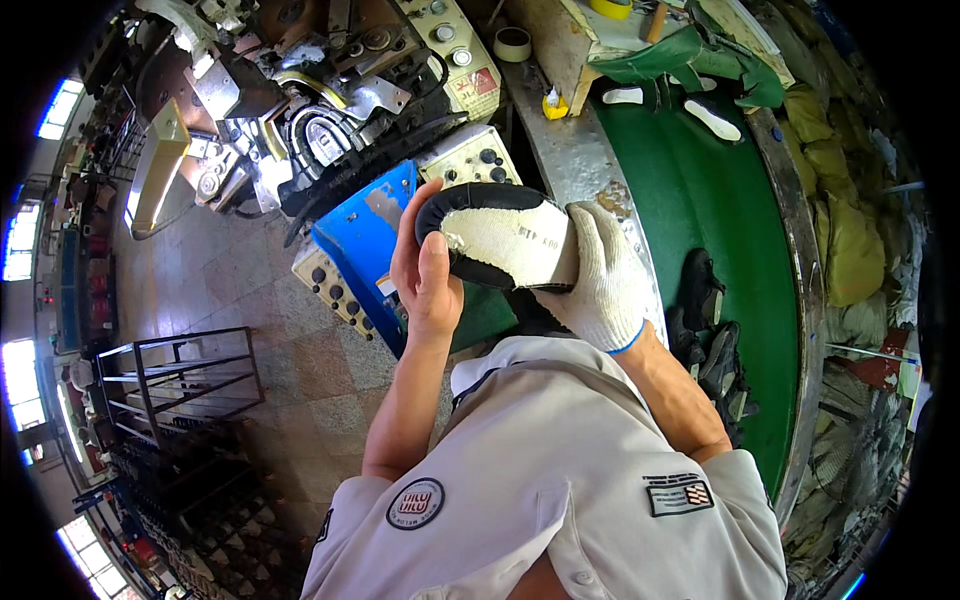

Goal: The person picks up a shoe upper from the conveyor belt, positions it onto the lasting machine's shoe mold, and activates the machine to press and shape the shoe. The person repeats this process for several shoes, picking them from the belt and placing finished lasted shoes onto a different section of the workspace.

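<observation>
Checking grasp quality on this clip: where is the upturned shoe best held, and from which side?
By its two ends, from the sides: the shoe lies sole-up and crosswise, so the left hand cups the rounded toe while the gloved right hand takes the other end, leaving the pale sole clear.

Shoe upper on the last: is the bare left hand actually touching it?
Touching. The head view shows the left hand wrapped around the toe end of the shoe upper, thumb on its pale bottom, while the gloved right hand holds the other end.

Shoe factory, lasting machine (300, 110), green conveyor (700, 200)
</observation>
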`<state>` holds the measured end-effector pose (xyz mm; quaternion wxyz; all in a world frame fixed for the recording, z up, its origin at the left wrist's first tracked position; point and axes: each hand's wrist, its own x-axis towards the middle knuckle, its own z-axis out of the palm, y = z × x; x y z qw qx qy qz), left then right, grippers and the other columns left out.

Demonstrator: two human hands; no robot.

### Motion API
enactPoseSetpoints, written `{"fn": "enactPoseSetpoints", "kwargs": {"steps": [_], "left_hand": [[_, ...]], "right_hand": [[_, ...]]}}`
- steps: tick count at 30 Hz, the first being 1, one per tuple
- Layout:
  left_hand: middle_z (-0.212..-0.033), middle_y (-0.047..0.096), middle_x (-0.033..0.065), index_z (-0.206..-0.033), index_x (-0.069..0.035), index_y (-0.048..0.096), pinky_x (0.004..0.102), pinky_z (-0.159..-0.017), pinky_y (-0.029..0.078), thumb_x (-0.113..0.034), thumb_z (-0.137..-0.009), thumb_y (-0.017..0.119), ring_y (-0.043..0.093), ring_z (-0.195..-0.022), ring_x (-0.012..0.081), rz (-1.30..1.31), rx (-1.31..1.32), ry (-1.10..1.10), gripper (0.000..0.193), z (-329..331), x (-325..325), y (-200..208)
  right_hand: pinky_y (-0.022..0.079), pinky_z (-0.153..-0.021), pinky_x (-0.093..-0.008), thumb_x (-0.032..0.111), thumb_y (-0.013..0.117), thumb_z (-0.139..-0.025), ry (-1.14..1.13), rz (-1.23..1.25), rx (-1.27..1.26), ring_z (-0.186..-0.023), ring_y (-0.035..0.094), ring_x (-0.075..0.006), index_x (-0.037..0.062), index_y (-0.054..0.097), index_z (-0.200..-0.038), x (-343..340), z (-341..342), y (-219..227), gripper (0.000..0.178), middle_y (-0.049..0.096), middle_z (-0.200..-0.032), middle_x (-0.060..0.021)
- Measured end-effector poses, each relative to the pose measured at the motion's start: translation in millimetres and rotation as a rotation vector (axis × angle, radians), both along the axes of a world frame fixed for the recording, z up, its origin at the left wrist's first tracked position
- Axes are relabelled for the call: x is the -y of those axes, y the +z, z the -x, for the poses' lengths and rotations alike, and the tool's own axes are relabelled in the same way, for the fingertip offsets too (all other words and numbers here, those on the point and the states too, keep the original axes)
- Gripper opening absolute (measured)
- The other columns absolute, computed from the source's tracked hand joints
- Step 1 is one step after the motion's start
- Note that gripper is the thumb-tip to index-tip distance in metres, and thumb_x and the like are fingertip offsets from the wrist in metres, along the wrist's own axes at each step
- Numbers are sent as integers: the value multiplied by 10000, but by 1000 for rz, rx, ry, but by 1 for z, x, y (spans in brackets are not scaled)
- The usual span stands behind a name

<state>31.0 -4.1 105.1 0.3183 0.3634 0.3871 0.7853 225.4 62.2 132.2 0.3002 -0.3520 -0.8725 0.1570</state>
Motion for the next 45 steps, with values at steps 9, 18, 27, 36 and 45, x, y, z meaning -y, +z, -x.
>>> {"fn": "enactPoseSetpoints", "kwargs": {"steps": [9,18,27,36,45], "left_hand": [[-1255,607,111,-1377,79,497,303,-990,458,-274,-982,578,605,-1116,173,-1,-57,31,536,6,2,1],[-1239,618,117,-1381,75,491,298,-982,461,-246,-972,580,607,-1108,168,35,-83,16,528,6,4,2],[-1201,626,99,-1363,53,510,279,-956,452,-287,-967,597,601,-1068,153,71,-110,-5,530,5,2,1],[-1182,619,84,-1363,33,519,256,-957,416,-284,-977,586,563,-1056,130,69,-98,-51,504,1,0,2],[-1361,565,163,-1441,78,429,370,-1092,384,-464,-1010,486,542,-1259,249,25,71,-171,694,-9,-3,2]], "right_hand": [[467,-1022,-475,184,923,-531,-23,5,16,-1221,527,-436,-45,469,-1361,9,3,-6,974,519,-1333,-256],[476,-998,-482,173,904,-541,-51,31,1,-1191,543,-435,-53,467,-1362,16,2,-4,957,519,-1327,-253],[479,-1000,-476,203,920,-557,-61,26,-7,-1207,535,-437,-47,443,-1380,19,-4,-7,983,504,-1339,-262],[470,-1011,-474,202,905,-573,-73,35,-26,-1193,544,-434,-73,471,-1345,19,-7,-7,928,521,-1322,-269],[480,-1001,-473,220,905,-594,-103,16,-52,-1191,545,-441,-62,476,-1354,19,-14,-16,917,527,-1313,-274]]}}
